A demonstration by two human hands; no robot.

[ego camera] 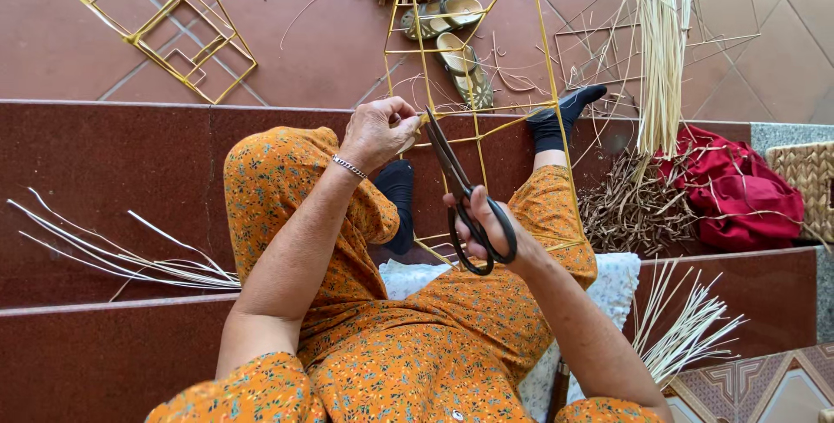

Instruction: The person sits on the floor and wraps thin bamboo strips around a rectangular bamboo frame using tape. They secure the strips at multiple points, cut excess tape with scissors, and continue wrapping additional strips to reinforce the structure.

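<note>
Head view: hands at work
Left hand (pixel 375 132): pinches yellow frame (pixel 479 119) joint
Right hand (pixel 493 230): grips black scissors (pixel 465 197)
Risk: blades near left fingertips; a slip could nick them

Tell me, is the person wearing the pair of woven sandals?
No, the woven sandals lie empty on the tiled floor, beyond the person's black-socked foot.
</note>
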